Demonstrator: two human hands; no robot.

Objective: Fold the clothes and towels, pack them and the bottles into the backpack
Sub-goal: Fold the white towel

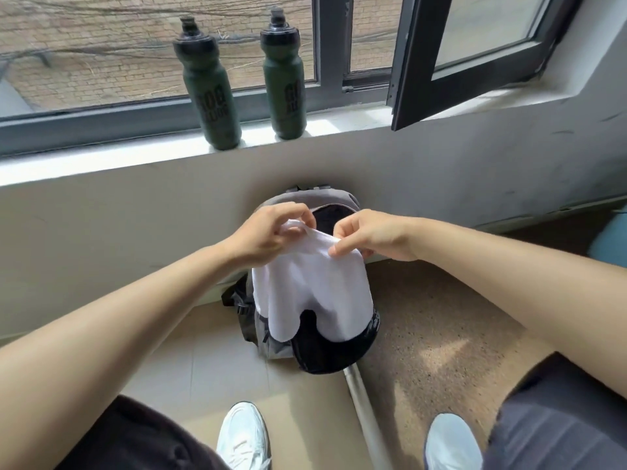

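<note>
White terry towel [310, 293] hangs folded over the open mouth of a grey-and-black backpack [325, 351], which stands on the floor [203, 340] against the far wall. The left hand [268, 232] pinches the towel's upper left edge, and the right hand [369, 237] pinches its upper right edge. On the far windowsill [101, 161], one dark green bottle [207, 86] stands upright just left of a second green bottle [285, 76].

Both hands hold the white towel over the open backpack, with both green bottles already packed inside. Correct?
Not packed: the head view shows the green bottles standing on the windowsill. The left hand and right hand do hold the white towel over the open backpack.
</note>
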